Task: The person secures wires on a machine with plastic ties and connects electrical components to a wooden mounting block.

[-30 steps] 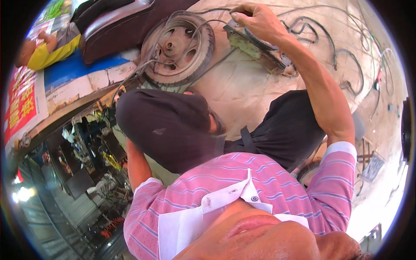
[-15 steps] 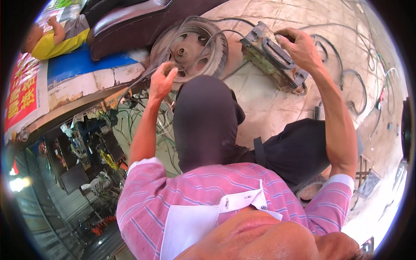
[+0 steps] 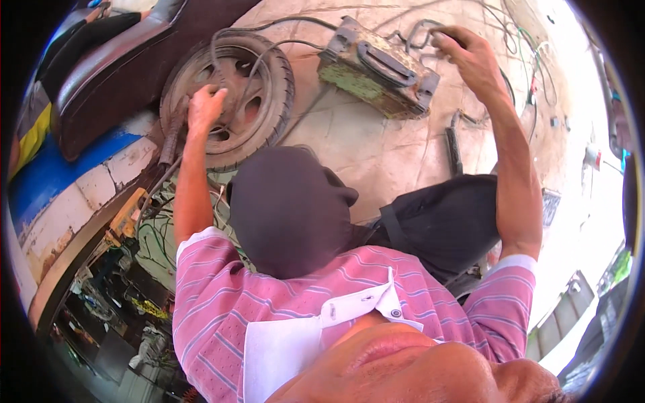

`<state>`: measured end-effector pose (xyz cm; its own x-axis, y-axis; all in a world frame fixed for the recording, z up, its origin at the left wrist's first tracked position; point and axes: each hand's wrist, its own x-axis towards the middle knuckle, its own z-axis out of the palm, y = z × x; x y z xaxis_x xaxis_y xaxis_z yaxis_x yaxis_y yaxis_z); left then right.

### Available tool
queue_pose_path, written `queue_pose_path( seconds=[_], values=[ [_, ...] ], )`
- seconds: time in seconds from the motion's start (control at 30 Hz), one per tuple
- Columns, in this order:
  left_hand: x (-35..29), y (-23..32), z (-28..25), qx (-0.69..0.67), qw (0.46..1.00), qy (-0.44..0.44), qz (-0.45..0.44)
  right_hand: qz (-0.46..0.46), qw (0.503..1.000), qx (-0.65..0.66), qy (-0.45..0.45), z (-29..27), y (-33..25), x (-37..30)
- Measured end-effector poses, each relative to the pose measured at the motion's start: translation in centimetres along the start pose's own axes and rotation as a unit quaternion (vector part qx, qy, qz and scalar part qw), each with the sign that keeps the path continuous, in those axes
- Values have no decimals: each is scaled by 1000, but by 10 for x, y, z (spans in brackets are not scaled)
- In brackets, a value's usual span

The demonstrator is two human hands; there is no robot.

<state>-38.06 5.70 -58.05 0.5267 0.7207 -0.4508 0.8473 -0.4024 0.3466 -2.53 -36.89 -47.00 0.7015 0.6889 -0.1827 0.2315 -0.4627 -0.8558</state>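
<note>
My left hand (image 3: 207, 109) is over the spoked wheel (image 3: 282, 101), its fingers curled together. A grey cable (image 3: 216, 59) runs down to it, but what the fingers hold, if anything, is hidden. My right hand (image 3: 467, 57) reaches out at the far right, thumb and fingers pinched. A loop of black cable (image 3: 418, 28) shows right at its fingertips; whether they grip it I cannot tell. Between the hands, on the floor, lies a worn green box (image 3: 359, 87) like a welding machine, with a black carry handle (image 3: 386, 65) and two cables from its left end.
A dark padded seat (image 3: 107, 87), with part of a person on it, stands at far left above a blue ledge (image 3: 70, 174). My bent knee (image 3: 289, 208) is in front of the wheel. A black pipe-like piece (image 3: 453, 149) and loose wires (image 3: 524, 47) lie on the right.
The view has shifted, so the box and wheel appear further left. My right hand has moved from above the box to its right side. My left hand is now further over the wheel.
</note>
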Motion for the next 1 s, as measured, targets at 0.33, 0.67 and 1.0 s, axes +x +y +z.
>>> queue_pose_path(
  seconds=[0.33, 0.67, 1.0],
  values=[
    [-150, 2, 17, 115, 894, -320, 293, 32, 999, 20, -12, 17, -1, -5],
    [-132, 13, 30, 52, 964, -115, 236, 310, 941, -111, -76, -2, 99, 1],
    [-103, 56, 76, 4, 968, -124, 217, 424, 879, 212, 56, 73, 132, -46]
  ],
)
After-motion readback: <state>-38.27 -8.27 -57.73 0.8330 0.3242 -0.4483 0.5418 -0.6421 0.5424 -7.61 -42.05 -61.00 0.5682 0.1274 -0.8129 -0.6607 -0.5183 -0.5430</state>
